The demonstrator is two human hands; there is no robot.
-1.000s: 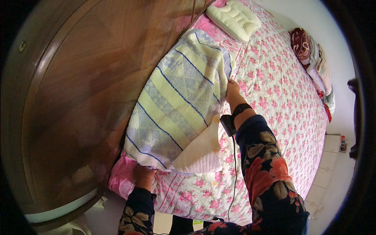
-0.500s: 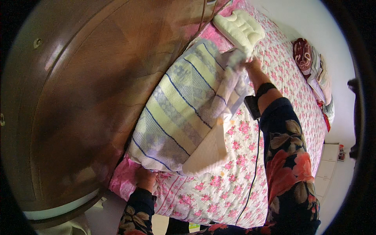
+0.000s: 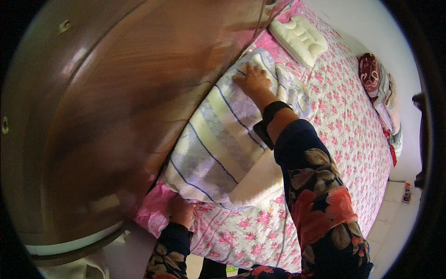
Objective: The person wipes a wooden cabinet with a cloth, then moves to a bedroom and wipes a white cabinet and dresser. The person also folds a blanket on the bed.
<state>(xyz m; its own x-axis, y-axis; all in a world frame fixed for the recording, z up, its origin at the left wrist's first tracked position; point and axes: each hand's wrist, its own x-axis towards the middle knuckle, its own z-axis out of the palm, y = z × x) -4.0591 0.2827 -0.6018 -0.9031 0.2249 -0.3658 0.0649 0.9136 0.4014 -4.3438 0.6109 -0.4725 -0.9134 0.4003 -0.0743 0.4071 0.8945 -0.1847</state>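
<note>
A towel blanket (image 3: 218, 125) with pale yellow and lavender bands and dark blue lines lies on the bed beside the brown wooden panel. My right hand (image 3: 254, 80) rests on its far part, palm down with fingers spread. A dark band and a small black box are strapped to that wrist. Near the blanket's close corner is my left hand (image 3: 181, 211), over the pink edge of the bedding; its fingers are in shadow and partly hidden. A cream cloth flap (image 3: 260, 183) shows at the blanket's right side, partly behind my right arm.
The bed sheet (image 3: 341, 109) is white with pink flowers. A cream contoured pillow (image 3: 298, 41) lies at the far end. Folded bedding (image 3: 378, 88) sits by the right wall. The wooden panel (image 3: 107, 125) borders the bed on the left.
My right hand has moved left from the blanket's bunched far right edge onto its top, and the fingers have spread. That raised edge now lies lower. My left hand stays at the near corner.
</note>
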